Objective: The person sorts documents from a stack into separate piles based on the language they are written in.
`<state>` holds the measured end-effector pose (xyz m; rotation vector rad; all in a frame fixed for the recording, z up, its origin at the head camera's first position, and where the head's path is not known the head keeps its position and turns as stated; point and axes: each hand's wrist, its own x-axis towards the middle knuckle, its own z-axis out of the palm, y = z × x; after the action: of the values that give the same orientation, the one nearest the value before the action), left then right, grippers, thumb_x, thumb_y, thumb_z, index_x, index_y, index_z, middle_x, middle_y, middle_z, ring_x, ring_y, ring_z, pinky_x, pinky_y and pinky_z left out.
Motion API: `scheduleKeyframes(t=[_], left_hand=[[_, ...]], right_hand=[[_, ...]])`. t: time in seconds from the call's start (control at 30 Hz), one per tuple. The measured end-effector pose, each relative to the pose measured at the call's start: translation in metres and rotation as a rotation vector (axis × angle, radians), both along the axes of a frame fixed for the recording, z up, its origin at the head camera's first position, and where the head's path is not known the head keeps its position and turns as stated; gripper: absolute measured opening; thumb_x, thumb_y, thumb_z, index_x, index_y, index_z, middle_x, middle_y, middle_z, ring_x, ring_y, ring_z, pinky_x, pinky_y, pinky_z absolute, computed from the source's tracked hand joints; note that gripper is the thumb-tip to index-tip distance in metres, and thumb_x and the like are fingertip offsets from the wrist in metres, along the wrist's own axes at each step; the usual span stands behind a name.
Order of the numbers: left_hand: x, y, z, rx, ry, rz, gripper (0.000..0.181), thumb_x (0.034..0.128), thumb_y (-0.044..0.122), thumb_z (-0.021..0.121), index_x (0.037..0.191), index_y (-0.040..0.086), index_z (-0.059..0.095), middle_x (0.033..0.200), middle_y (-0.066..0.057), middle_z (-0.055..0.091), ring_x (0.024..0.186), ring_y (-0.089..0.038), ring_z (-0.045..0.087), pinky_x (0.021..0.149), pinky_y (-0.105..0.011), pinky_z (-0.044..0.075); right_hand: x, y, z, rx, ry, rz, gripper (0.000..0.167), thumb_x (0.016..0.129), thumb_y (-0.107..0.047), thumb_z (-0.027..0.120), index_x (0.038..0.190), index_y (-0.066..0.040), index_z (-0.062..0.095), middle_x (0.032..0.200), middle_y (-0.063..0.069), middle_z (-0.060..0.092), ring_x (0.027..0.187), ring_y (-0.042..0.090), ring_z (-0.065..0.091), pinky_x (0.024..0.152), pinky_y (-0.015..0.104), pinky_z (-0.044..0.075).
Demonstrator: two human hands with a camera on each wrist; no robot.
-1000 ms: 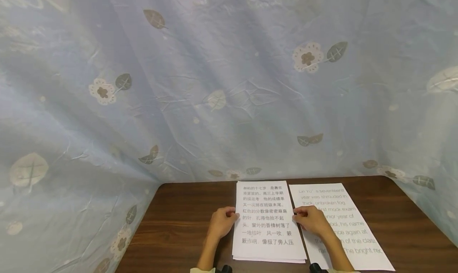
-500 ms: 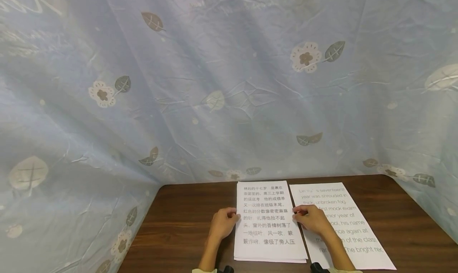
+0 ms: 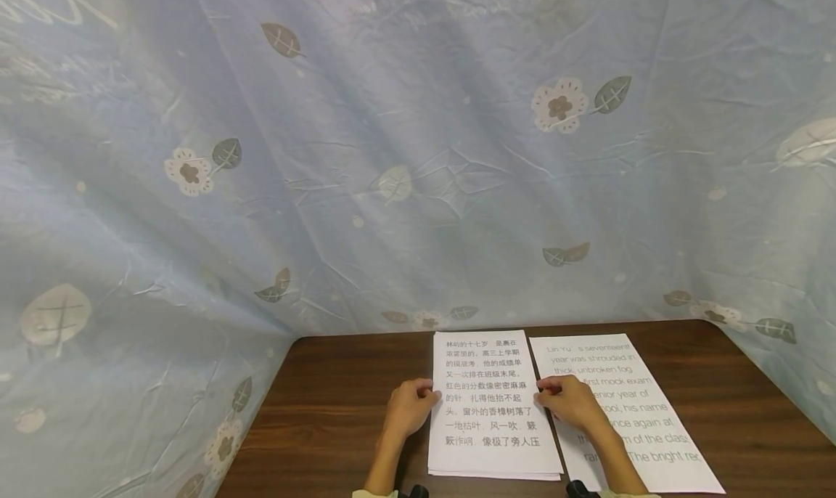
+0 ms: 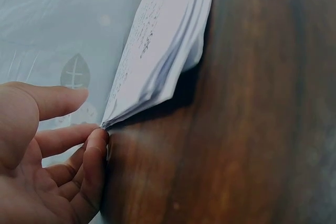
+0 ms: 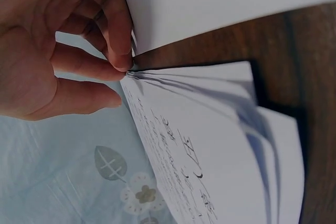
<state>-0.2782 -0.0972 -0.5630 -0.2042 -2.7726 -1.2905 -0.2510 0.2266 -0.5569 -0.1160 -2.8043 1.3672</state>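
A stack of white paper sheets (image 3: 486,411), printed with Chinese text, lies on the dark wooden table between my hands. My left hand (image 3: 408,407) touches its left edge. In the left wrist view the fingertips (image 4: 97,132) meet the sheet edges while the thumb stands apart from the paper. My right hand (image 3: 571,403) touches the stack's right edge; its thumb (image 5: 107,97) also appears clear of the sheets in the right wrist view. Several layers at the near end are slightly fanned and uneven. Neither hand visibly pinches the paper.
Right of the stack lies white paper with English text (image 3: 660,447), partly under my right hand and forearm. Brown table surface (image 3: 313,411) extends to the left. A pale blue curtain (image 3: 418,157) with leaves and flowers hangs behind and at both sides.
Both hands keep their places at the stack's edges. The stack and left hand appear very slightly further right in the head view; little else differs.
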Motion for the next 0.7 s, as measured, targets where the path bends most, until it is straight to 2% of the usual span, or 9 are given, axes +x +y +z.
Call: scheduleKeyframes(t=[0.27,0.47,0.7], left_hand=[[-0.001,0.001,0.000,0.012,0.006,0.010,0.034,0.0933,0.019,0.078,0.122,0.000,0.078,0.097,-0.004,0.073,0.091,-0.020,0.062,0.080,-0.038,0.051],[-0.002,0.005,0.000,0.063,0.042,0.035,0.033,0.0906,0.016,0.080,0.120,0.001,0.079,0.098,-0.004,0.073,0.093,-0.019,0.063,0.083,-0.036,0.052],[0.001,0.010,0.003,0.160,0.029,0.041,0.033,0.0892,0.008,0.081,0.121,0.000,0.078,0.096,-0.005,0.074,0.079,-0.012,0.061,0.069,-0.023,0.049]], right_hand=[[0.002,-0.001,0.007,-0.021,-0.006,0.014,0.033,0.093,-0.014,0.077,0.121,0.003,0.076,0.092,0.005,0.072,0.072,0.017,0.064,0.059,0.025,0.055],[0.004,-0.003,0.014,-0.109,-0.005,0.031,0.035,0.093,-0.009,0.077,0.125,0.004,0.074,0.097,0.010,0.073,0.075,0.018,0.068,0.062,0.029,0.061],[0.004,-0.004,0.014,-0.219,-0.035,0.039,0.040,0.092,-0.001,0.076,0.131,0.006,0.069,0.100,0.012,0.071,0.078,0.019,0.069,0.064,0.032,0.065]])
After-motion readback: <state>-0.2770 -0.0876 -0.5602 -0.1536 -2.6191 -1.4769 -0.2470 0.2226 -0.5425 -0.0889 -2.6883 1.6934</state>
